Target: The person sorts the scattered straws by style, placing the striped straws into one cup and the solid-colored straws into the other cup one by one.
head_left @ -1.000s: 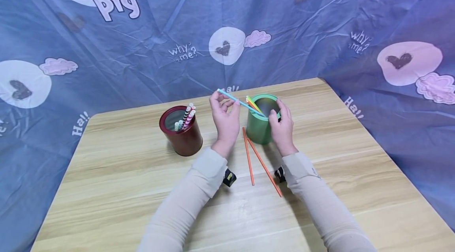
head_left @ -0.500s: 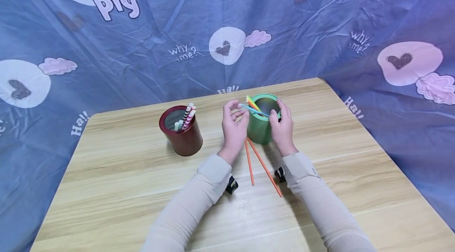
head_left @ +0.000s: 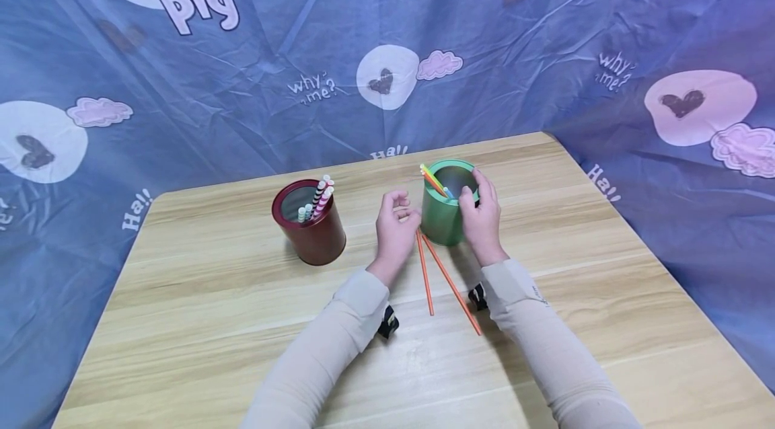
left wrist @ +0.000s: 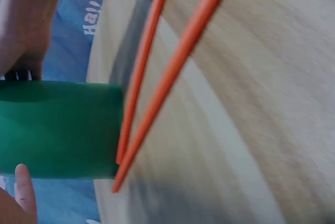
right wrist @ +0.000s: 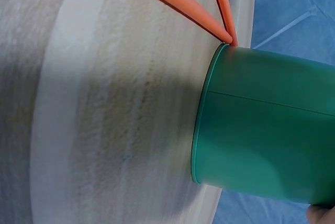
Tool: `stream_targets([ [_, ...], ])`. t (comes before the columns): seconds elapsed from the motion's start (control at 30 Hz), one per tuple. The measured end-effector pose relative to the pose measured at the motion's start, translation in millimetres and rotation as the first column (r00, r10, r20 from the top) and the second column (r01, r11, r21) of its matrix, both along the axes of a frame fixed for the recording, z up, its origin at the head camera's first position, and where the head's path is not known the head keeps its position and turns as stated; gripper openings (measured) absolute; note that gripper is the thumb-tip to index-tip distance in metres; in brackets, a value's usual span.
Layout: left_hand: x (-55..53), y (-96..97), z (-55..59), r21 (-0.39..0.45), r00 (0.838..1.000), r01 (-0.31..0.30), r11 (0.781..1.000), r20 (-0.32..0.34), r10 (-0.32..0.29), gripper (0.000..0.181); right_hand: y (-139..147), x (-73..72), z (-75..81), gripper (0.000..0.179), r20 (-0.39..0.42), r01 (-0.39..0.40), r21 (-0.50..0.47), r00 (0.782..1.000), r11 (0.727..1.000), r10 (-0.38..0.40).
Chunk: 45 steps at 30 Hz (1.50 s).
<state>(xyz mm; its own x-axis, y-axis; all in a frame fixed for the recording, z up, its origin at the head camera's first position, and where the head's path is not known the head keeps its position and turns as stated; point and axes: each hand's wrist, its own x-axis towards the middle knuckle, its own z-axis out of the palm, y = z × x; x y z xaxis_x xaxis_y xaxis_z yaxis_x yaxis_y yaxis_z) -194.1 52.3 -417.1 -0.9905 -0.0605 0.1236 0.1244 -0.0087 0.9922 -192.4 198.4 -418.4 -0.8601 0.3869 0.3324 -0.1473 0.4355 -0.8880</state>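
My right hand [head_left: 482, 220] grips the rim of a green canister [head_left: 440, 219], thumb and fingers at its right side. Yellow, orange and blue straws [head_left: 432, 179] lean inside against its left rim. Just left of the canister is my left hand [head_left: 395, 227], fingers loosely bent with nothing held. Two orange straws [head_left: 451, 286] lie on the table in front of the canister, their far ends close together at its base. In the left wrist view, a fingertip [left wrist: 23, 182] shows near the green wall.
A dark red canister [head_left: 315, 237] stands to the left, with several striped paper straws [head_left: 321, 199] leaning in it. The wooden table [head_left: 200, 294] meets a blue printed cloth [head_left: 254, 99] behind and at the sides.
My left hand moved right with a light blue straw, let it go into the green canister, then came down slightly towards the orange straws. My right hand stayed on the canister.
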Motion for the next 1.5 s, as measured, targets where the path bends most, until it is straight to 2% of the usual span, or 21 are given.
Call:
stream_targets([
  [0.17, 1.4, -3.0, -11.7, -0.139, 0.989, 0.037, 0.990, 0.147, -0.017, 0.037, 0, 0.0, -0.2, 0.050, -0.008, 0.003, 0.000, 1.000, 1.000, -0.003],
  [0.23, 1.8, -3.8, -17.4, -0.226, 0.980, 0.062, 0.972, 0.198, -0.016, 0.038, 0, 0.2, 0.0, 0.050, -0.009, 0.002, 0.000, 1.000, 1.000, -0.002],
  [0.33, 3.1, -5.0, -24.2, -0.347, 0.969, 0.098, 0.933, 0.247, -0.010, 0.040, -1, 0.1, 0.0, 0.050, -0.004, -0.003, -0.002, 1.000, 1.000, 0.003],
  [0.43, 4.6, -5.7, -29.2, -0.402, 0.963, 0.127, 0.907, 0.271, -0.015, 0.040, 0, -0.2, -0.1, 0.050, 0.001, -0.004, -0.008, 1.000, 1.000, 0.004],
  [0.7, 7.7, -4.6, -40.8, -0.453, 0.965, 0.144, 0.880, 0.262, -0.023, 0.042, 0, -1.1, -0.2, 0.050, -0.001, -0.006, -0.007, 1.000, 1.000, 0.006],
  [0.83, 9.3, -3.4, -42.9, -0.466, 0.964, 0.148, 0.873, 0.266, -0.022, 0.043, 0, -1.0, -0.5, 0.050, 0.001, -0.007, -0.006, 1.000, 1.000, 0.007],
  [0.9, 9.6, -2.7, -43.2, -0.482, 0.965, 0.160, 0.861, 0.261, -0.033, 0.045, 0, -0.9, -0.6, 0.050, 0.002, -0.006, -0.008, 1.000, 1.000, 0.006],
  [0.97, 9.6, -1.4, -43.4, -0.508, 0.966, 0.176, 0.843, 0.254, -0.049, 0.048, 0, -0.6, -0.3, 0.050, -0.001, -0.006, -0.009, 1.000, 1.000, 0.006],
  [1.1, 9.0, -0.1, -43.9, -0.572, 0.965, 0.210, 0.793, 0.250, -0.075, 0.054, 1, -1.1, -0.1, 0.050, -0.001, -0.005, -0.012, 1.000, 1.000, 0.005],
  [1.27, 7.8, 0.3, -44.5, -0.646, 0.968, 0.218, 0.732, 0.239, -0.077, 0.059, 0, -1.6, 0.3, 0.050, -0.006, -0.004, -0.008, 1.000, 1.000, 0.004],
  [1.5, 9.1, 4.7, -40.1, -0.705, 0.971, 0.197, 0.682, 0.238, -0.034, 0.057, 1, -0.6, 0.1, 0.050, -0.004, -0.006, -0.002, 1.000, 1.000, 0.006],
])
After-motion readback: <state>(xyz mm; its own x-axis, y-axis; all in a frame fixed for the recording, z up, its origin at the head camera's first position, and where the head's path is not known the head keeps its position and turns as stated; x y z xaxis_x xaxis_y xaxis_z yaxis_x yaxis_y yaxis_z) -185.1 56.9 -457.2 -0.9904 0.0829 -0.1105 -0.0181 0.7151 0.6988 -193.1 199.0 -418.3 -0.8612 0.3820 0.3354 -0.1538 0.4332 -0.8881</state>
